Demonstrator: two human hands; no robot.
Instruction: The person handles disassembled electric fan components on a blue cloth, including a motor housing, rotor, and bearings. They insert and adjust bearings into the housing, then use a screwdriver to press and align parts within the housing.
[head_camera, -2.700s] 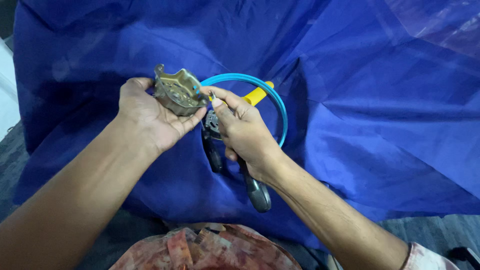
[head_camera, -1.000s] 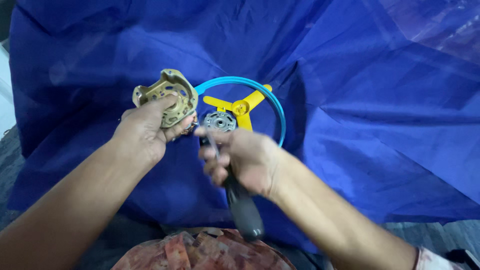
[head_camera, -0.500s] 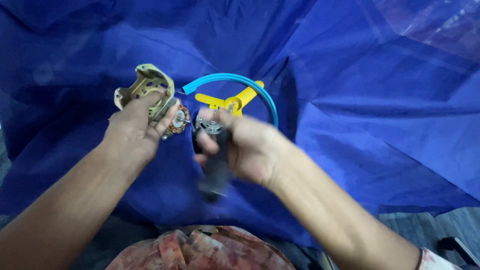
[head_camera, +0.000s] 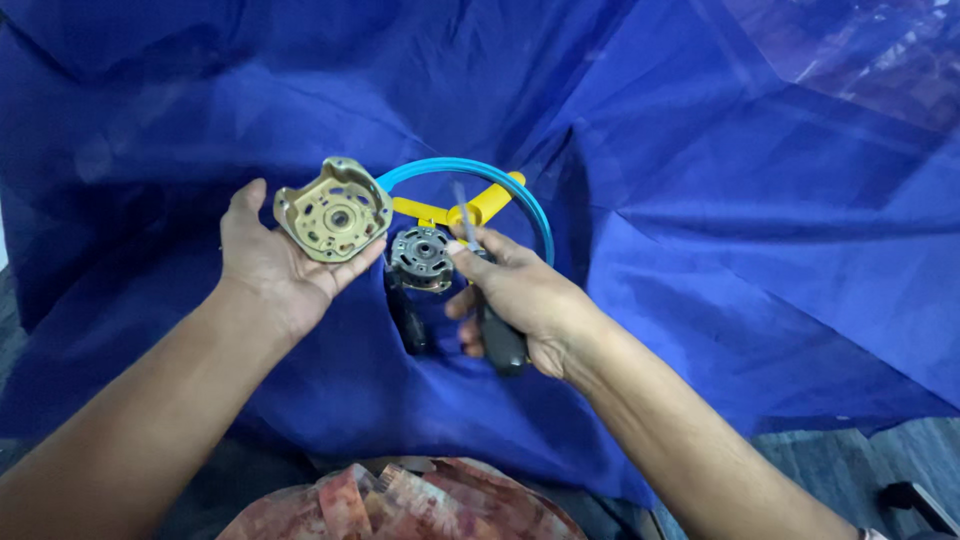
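My left hand lies palm up and cradles a gold-coloured round metal housing with holes in its face. My right hand grips dark-handled pliers, one handle sticking down past my fingers and the other hanging to the left. A grey round motor core with copper windings sits at the pliers' jaws, just right of the housing and apart from it. Behind both hands lies a blue ring with yellow spokes.
A crumpled blue cloth covers the whole work surface. A clear plastic sheet lies at the top right. Patterned reddish fabric shows at the bottom edge, and grey floor at the bottom right.
The gold housing has come off the grey core: my left hand carried it up and left, then turned it face up. My right hand kept the pliers and the core.
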